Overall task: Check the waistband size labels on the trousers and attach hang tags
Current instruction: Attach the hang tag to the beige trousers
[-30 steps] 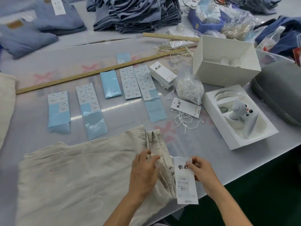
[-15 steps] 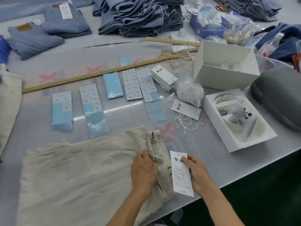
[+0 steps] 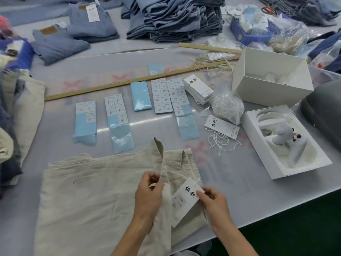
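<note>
Head view: the step in hand looks like the attaching itself — a hang tag (image 3: 186, 198) is being brought to the waistband of the beige trousers (image 3: 96, 196) spread on the surface (image 3: 230, 174). The left hand (image 3: 147, 194) has its fingers (image 3: 154, 179) curled round a lifted strip of the waistband, holding it up off the cloth. The right hand (image 3: 214, 202) pinches the tag's upper right corner between thumb and fingertips. The tag lies tilted between the two hands, just right of the left fingers, resting on the waistband fabric. Whether its string is already threaded cannot be told.

The next move, as I judge it, calls for passing the tag's loop through a belt loop or buttonhole while the left hand keeps the band raised — fine work. Spare strings (image 3: 221, 143) and another tag (image 3: 222, 126) lie well beyond the fingers, up and to the right.
</note>
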`<state>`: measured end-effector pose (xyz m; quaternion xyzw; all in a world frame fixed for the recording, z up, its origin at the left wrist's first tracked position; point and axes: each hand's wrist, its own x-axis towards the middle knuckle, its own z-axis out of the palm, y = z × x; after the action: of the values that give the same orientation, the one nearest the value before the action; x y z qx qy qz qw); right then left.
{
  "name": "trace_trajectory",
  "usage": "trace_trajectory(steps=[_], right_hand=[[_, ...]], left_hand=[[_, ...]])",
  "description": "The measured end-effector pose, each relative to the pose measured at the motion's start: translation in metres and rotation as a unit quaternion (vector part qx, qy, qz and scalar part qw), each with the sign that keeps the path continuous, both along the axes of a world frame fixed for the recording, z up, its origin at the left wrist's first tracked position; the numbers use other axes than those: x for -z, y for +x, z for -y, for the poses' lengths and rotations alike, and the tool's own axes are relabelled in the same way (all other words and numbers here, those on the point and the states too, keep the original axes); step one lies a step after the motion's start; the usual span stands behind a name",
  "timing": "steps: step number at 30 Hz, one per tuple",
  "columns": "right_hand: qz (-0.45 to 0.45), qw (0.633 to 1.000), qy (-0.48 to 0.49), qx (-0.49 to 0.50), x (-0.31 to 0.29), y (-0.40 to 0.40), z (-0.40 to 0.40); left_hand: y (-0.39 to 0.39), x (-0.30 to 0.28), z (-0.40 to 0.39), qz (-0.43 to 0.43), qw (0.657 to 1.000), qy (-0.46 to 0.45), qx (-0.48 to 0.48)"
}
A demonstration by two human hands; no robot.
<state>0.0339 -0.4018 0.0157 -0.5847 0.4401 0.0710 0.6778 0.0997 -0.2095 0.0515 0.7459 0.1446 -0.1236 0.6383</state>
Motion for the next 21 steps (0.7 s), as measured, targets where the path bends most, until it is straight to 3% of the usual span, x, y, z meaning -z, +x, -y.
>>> trace_trajectory(steps=[3,6,8,12,16,19,21], right_hand=[[-0.043,0.979,-0.184,-0.082,-0.006,-0.01,0.01],[-0.043,0.966,-0.25,-0.038,-0.012,-0.014,0.017],[-0.004,0.958,-0.286,-0.03,-0.014,-0.011,0.012],[0.118,0.945,-0.295,-0.084,-0.014,0.016,-0.036],[0.182,0.929,-0.224,-0.232,-0.012,0.055,-0.118],[0.215,0.891,-0.199,-0.348,-0.024,0.092,-0.183],[0.239,0.865,-0.202,-0.392,-0.035,0.121,-0.218]], left_hand=[[-0.006,0.0,0.023,-0.113,0.978,-0.095,0.146],[-0.005,0.016,0.024,-0.098,0.957,0.01,0.274],[0.0,0.021,0.012,-0.068,0.961,0.037,0.267],[0.017,0.022,-0.039,-0.086,0.98,0.051,0.174],[0.049,0.011,-0.107,-0.067,0.996,0.059,-0.018],[0.083,-0.013,-0.156,-0.007,0.981,0.058,-0.183],[0.104,-0.03,-0.178,0.037,0.968,0.075,-0.237]])
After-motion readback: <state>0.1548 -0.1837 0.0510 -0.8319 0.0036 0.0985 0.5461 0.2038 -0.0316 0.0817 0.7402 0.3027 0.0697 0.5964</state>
